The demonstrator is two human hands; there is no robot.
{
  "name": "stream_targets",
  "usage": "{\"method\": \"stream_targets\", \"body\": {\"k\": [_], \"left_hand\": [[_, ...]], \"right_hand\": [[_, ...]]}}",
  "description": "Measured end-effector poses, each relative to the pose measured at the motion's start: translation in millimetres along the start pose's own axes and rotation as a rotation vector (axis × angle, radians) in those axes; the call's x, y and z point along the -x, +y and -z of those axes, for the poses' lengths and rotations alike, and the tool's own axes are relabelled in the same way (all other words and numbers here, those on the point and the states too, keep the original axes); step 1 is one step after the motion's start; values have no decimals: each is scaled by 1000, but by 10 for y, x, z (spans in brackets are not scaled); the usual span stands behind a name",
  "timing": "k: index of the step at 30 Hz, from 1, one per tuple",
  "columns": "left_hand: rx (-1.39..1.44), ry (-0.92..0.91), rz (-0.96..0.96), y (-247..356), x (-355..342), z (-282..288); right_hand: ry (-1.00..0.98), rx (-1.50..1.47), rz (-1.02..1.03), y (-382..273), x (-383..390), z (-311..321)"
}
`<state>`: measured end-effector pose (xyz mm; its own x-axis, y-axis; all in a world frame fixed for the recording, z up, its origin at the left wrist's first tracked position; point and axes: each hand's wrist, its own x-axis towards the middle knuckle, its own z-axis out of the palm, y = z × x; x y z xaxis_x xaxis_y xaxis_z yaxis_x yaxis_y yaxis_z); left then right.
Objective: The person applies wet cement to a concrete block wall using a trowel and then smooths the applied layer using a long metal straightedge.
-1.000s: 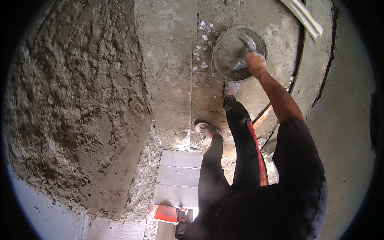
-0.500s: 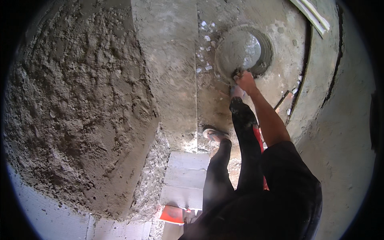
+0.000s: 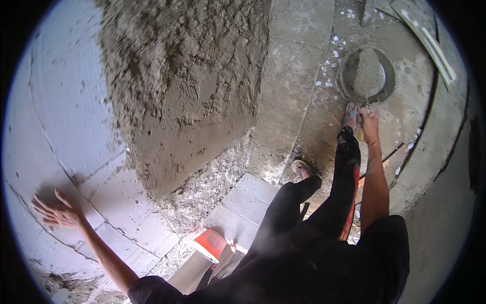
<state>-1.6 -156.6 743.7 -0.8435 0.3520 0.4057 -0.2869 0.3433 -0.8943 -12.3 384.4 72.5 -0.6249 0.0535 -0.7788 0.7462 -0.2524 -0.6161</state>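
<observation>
My right hand is closed around the handle of a trowel, down by my foot. The trowel's blade bears a heap of grey mortar and lies over the mouth of a round dark bucket. How much mortar the bucket holds is partly hidden by the blade. On the far left, my left hand is spread out with bare fingers, against or just over a wall of pale grey blocks. Between the hands, rough wet mortar covers a large patch of the wall.
An orange-red container sits low beside my legs, near pale blocks. White chips are scattered left of the bucket. Pale strips lie at the upper right. My feet stand on the dirty floor.
My view has swung left, so the bucket and mortar patch appear farther right. My left arm has come into view, stretched out. The mortar-laden blade now shows over the bucket.
</observation>
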Motion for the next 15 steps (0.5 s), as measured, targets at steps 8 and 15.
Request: {"method": "stream_targets", "body": {"k": [8, 15], "left_hand": [[197, 1, 63, -147, 883, 453], [-65, -12, -75, -199, 928, 289]], "right_hand": [[482, 49, 273, -223, 1493, -60], [1042, 386, 478, 1025, 718, -1858]]}}
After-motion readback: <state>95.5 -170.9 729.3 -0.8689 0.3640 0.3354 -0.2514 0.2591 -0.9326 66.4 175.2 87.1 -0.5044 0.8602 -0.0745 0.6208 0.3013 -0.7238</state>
